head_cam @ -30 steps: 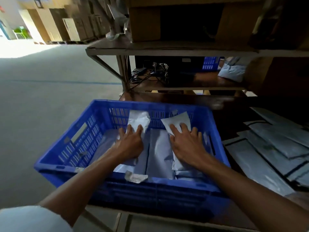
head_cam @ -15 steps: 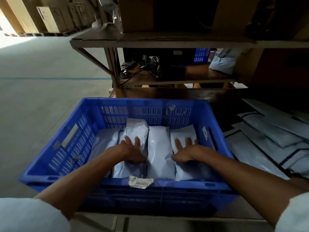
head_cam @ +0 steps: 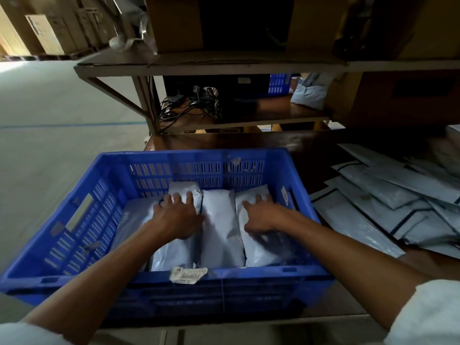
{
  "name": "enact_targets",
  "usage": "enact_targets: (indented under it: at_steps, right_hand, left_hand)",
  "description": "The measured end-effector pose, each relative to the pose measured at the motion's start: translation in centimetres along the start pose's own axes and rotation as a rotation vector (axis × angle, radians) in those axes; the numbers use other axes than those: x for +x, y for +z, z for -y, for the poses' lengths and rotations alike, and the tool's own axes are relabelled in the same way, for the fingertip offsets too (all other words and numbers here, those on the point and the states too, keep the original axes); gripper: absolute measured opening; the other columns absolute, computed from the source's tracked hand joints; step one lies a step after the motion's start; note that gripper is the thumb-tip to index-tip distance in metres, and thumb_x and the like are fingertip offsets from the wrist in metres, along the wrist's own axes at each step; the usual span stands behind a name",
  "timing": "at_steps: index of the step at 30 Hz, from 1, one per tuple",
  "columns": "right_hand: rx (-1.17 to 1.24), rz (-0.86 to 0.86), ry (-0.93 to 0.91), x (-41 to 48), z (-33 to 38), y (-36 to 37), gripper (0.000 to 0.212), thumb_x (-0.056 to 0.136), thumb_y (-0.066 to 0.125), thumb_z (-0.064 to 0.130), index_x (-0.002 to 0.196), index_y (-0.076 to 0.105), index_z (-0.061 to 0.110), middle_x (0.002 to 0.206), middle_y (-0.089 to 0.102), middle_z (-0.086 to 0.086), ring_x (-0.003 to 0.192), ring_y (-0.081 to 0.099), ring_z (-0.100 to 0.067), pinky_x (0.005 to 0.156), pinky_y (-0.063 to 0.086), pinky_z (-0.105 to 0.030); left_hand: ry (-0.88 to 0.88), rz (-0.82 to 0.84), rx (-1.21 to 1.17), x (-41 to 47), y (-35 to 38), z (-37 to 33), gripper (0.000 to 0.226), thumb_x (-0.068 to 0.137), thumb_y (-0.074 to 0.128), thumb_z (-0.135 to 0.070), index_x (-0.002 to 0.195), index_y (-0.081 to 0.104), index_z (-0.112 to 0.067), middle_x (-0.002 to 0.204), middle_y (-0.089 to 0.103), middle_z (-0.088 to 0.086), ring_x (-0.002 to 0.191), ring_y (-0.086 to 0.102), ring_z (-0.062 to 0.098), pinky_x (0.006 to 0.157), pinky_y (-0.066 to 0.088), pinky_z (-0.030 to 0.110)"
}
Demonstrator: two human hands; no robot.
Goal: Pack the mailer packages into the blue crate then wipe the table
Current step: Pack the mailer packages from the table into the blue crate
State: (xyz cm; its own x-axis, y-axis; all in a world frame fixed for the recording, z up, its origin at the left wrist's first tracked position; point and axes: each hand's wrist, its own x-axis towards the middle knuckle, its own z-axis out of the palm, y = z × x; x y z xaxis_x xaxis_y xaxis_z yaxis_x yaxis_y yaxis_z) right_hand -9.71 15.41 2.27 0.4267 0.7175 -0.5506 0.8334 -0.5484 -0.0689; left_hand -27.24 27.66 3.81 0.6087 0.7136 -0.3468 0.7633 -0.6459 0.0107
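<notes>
A blue slatted crate [head_cam: 74,247] sits on the dark table, low and centre in the head view. Inside lie several grey mailer packages side by side; the middle package [head_cam: 220,225] is uncovered. My left hand [head_cam: 178,215] presses flat on the left package [head_cam: 184,190], fingers spread. My right hand [head_cam: 261,214] rests flat on the right package [head_cam: 258,250]. Neither hand curls round anything.
A heap of flat grey mailers [head_cam: 388,202] lies on the table [head_cam: 311,150] to the right of the crate. A torn label [head_cam: 188,273] sticks to the crate's near rim. Behind stands a metal shelf [head_cam: 211,63] with cardboard boxes and tangled cables [head_cam: 194,105]. Concrete floor lies to the left.
One second ago both hands were tipping upright packages down; now the packages lie flat in a row, with both hands pressed on top of them. The camera has shifted slightly.
</notes>
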Motion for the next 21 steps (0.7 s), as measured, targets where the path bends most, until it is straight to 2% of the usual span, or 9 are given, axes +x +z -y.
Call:
enact_targets:
  at_steps: [2, 3, 6, 9, 12, 15, 18, 21]
  right_hand:
    - [0.097, -0.3, -0.14, -1.6, -1.1, -1.8, 0.062, 0.087, 0.054, 0.024, 0.147, 0.039, 0.019, 0.149, 0.04, -0.013, 0.14, 0.034, -0.04, 0.11, 0.037, -0.053]
    - [0.159, -0.456, -0.197, -2.7, -1.9, -2.7, 0.055, 0.086, 0.053, 0.022, 0.141, 0.048, 0.018, 0.142, 0.049, -0.01, 0.133, 0.044, -0.035, 0.107, 0.041, -0.051]
    - [0.257, -0.828, -0.251, -5.7, -5.8, -5.2, 0.045, 0.089, 0.052, 0.021, 0.134, 0.057, 0.018, 0.137, 0.059, -0.005, 0.124, 0.054, -0.029, 0.105, 0.043, -0.049]
    - [0.321, -1.063, -0.208, -8.1, -11.9, -6.2, 0.041, 0.084, 0.054, 0.022, 0.124, 0.063, 0.02, 0.126, 0.066, -0.003, 0.113, 0.061, -0.027, 0.097, 0.049, -0.051]
    - [0.38, -1.046, -0.073, -9.5, -19.1, -5.3, 0.037, 0.088, 0.061, 0.015, 0.125, 0.064, 0.021, 0.123, 0.066, -0.003, 0.11, 0.062, -0.022, 0.097, 0.051, -0.045]
    - [0.412, -0.947, 0.038, -10.2, -25.8, -3.0, 0.038, 0.086, 0.059, 0.018, 0.124, 0.064, 0.018, 0.125, 0.065, -0.006, 0.115, 0.06, -0.025, 0.1, 0.049, -0.044]
    - [0.418, -0.812, 0.113, -10.0, -31.9, 0.1, 0.046, 0.082, 0.056, 0.028, 0.127, 0.063, 0.016, 0.129, 0.064, -0.01, 0.118, 0.059, -0.031, 0.099, 0.049, -0.044]
    - [0.425, -0.716, 0.108, -9.0, -37.1, 3.0, 0.043, 0.088, 0.057, 0.023, 0.129, 0.061, 0.013, 0.131, 0.062, -0.011, 0.12, 0.058, -0.031, 0.099, 0.047, -0.038]
  left_hand:
    - [0.111, -0.198, -0.08, -1.1, -2.0, -2.0, 0.074, 0.099, 0.042, -0.059, 0.158, 0.018, -0.021, 0.162, 0.026, 0.013, 0.146, 0.024, 0.04, 0.114, 0.026, 0.061]
    - [0.166, -0.281, -0.122, -1.7, -3.0, -3.4, 0.069, 0.098, 0.046, -0.057, 0.155, 0.025, -0.023, 0.158, 0.032, 0.011, 0.143, 0.029, 0.039, 0.112, 0.03, 0.06]
    - [0.304, -0.466, -0.211, -3.2, -5.6, -8.6, 0.06, 0.097, 0.049, -0.052, 0.149, 0.034, -0.025, 0.151, 0.04, 0.006, 0.134, 0.036, 0.034, 0.106, 0.034, 0.054]
    - [0.444, -0.585, -0.29, -5.6, -7.4, -14.9, 0.058, 0.098, 0.049, -0.05, 0.149, 0.036, -0.025, 0.149, 0.042, 0.004, 0.132, 0.037, 0.031, 0.106, 0.034, 0.049]
    - [0.57, -0.607, -0.319, -7.9, -7.4, -22.2, 0.057, 0.098, 0.048, -0.048, 0.149, 0.036, -0.026, 0.148, 0.042, 0.002, 0.13, 0.037, 0.027, 0.107, 0.033, 0.045]
    - [0.615, -0.517, -0.307, -9.0, -4.8, -29.7, 0.057, 0.097, 0.048, -0.044, 0.148, 0.035, -0.024, 0.146, 0.041, 0.003, 0.129, 0.037, 0.026, 0.106, 0.032, 0.046]
    - [0.551, -0.359, -0.249, -7.7, -0.3, -36.1, 0.058, 0.096, 0.049, -0.042, 0.147, 0.034, -0.021, 0.149, 0.04, 0.007, 0.133, 0.036, 0.032, 0.107, 0.032, 0.05]
    - [0.446, -0.184, -0.244, -4.7, 4.7, -40.0, 0.06, 0.099, 0.046, -0.04, 0.153, 0.029, -0.02, 0.157, 0.032, 0.009, 0.142, 0.029, 0.036, 0.112, 0.027, 0.054]
